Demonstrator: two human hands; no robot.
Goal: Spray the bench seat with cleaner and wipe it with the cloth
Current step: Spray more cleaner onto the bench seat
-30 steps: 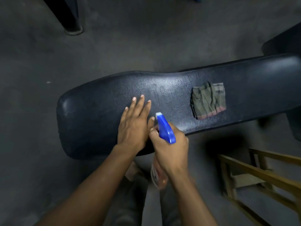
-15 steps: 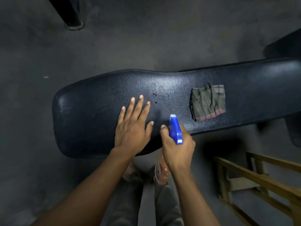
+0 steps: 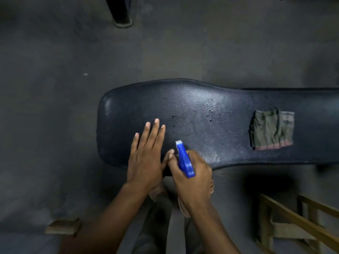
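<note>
A black padded bench seat [image 3: 211, 107] runs from the middle of the view to the right edge. Spray droplets dot its middle. My left hand [image 3: 145, 154] lies flat on the seat's near left part, fingers spread. Beside it, my right hand [image 3: 192, 173] grips a spray bottle with a blue trigger head [image 3: 184, 159], nozzle aimed at the seat. Most of the bottle's body is hidden under the hand. A folded olive cloth [image 3: 271, 131] with a reddish edge lies on the seat to the right, apart from both hands.
The floor is dark grey concrete. A wooden frame [image 3: 300, 222] stands at the lower right. A dark post base [image 3: 122, 19] sits at the top. A small tan block [image 3: 62, 226] lies on the floor at the lower left. My legs show under the arms.
The view has shifted, so the bench sits further right. The blue nozzle has swung back leftwards beside my left hand. More droplets show on the seat. The cloth has not moved.
</note>
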